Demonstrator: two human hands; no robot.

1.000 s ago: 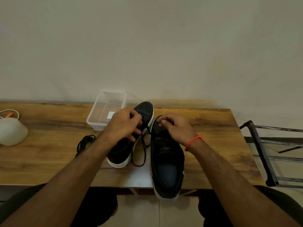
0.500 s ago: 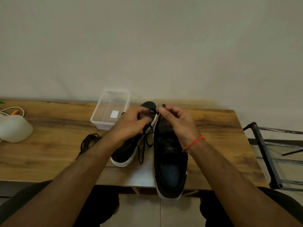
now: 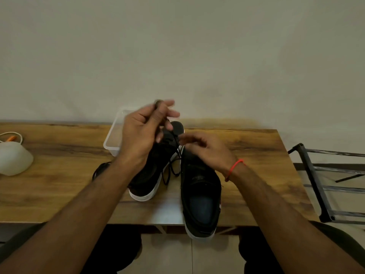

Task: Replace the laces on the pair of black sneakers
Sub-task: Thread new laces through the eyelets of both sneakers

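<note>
Two hands split since half a second ago: left hand has lifted, grip pinching the lace and drawing it up from the left sneaker. Right hand hovers loose-fingered over the right sneaker on the tabletop. Unlacing underway, I'd say.

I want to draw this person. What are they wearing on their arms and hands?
Both forearms are bare, with no sleeves showing. The left hand wears nothing that shows: no ring, watch or glove. By the right hand, a thin red thread bracelet circles the wrist. No gloves on either hand.
</note>
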